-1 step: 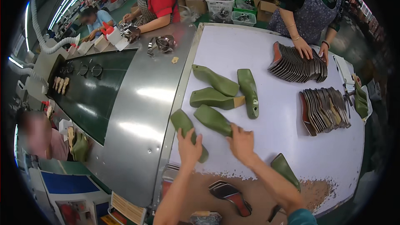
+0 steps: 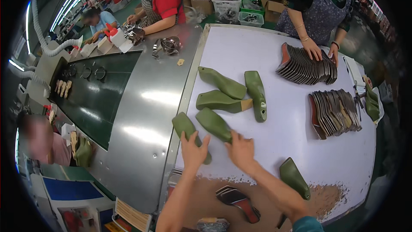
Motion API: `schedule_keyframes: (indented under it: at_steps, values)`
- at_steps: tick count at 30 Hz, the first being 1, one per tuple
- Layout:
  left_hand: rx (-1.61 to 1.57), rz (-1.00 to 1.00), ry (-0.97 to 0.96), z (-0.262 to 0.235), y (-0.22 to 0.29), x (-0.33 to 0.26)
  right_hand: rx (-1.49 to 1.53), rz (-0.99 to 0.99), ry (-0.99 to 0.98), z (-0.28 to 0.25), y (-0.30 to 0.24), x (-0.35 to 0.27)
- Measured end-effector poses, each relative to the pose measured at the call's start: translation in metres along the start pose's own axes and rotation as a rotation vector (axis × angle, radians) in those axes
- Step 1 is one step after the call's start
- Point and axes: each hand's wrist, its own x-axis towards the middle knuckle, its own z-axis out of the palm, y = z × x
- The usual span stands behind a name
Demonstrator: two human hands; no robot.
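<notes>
My left hand (image 2: pixel 194 150) is closed around a green shoe last (image 2: pixel 183 123) at the table's left edge. Beside it, my right hand (image 2: pixel 241 149) grips the narrow end of a second green shoe last (image 2: pixel 213 122). Both lasts lie at a slant, their upper ends pointing away from me. Just beyond them rest three more lasts: one last (image 2: pixel 222 83) at the back, one with a tan end (image 2: pixel 219 102), and one turned lengthwise (image 2: pixel 256 96). Another last (image 2: pixel 294 178) lies to the right of my right forearm.
Two rows of stacked insoles (image 2: pixel 305 65) stand at the right; a co-worker's hands touch the far row. A few dark insoles (image 2: pixel 238 202) lie on the worn brown near edge. Left of the white table (image 2: pixel 283 146) runs a metal counter (image 2: pixel 139 124) with a green belt (image 2: pixel 96 116).
My right hand has moved a little left and toward me with its last, bringing it nearer the other one. The left-hand last has shifted slightly left.
</notes>
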Motion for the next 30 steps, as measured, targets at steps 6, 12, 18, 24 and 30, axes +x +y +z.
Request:
schedule_keyframes:
  at_steps: [6, 12, 18, 24, 30]
  values:
    - [0.435, 0.007, -0.122, -0.062, -0.047, 0.043, 0.231, -0.498, -0.022, 0.002, -0.055, 0.041]
    - [0.518, 0.043, -0.159, -0.120, -0.134, 0.064, -0.129, -0.251, 0.273, -0.001, 0.020, 0.136]
    - [0.493, 0.396, -0.114, -0.103, -0.078, 0.135, -0.209, -0.473, 0.398, 0.010, 0.033, 0.065]
    - [0.495, 0.848, -0.041, 0.023, 0.072, 0.213, -0.106, -0.489, 0.069, 0.000, 0.081, 0.007]
    - [0.398, 0.898, -0.184, 0.053, 0.091, 0.244, 0.073, -0.503, -0.024, -0.012, 0.084, 0.033]
